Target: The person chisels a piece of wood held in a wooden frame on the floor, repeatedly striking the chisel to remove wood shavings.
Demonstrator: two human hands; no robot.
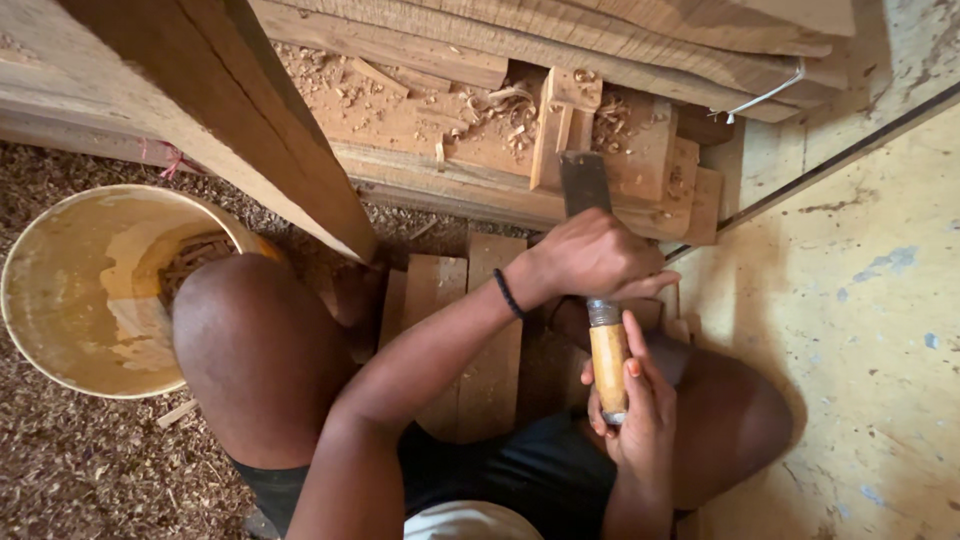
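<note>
I hold a wide chisel with both hands. Its dark steel blade [584, 182] points away from me, with its edge against a small wooden block [556, 128]. My left hand [592, 256], a black band on its wrist, wraps over the chisel where blade meets handle. My right hand [632, 408] grips the yellow wooden handle [607, 365] from below. The block rests on a reddish plank [420, 125] strewn with wood shavings. My bare knees are on either side.
A round pale tub [70, 290] holding wood chips stands at the left on a floor of sawdust. A thick timber post [230, 110] leans across the upper left. Stacked planks [620, 40] lie at the back. Short boards [470, 330] lie under my legs. Yellowish floor [860, 330] spreads right.
</note>
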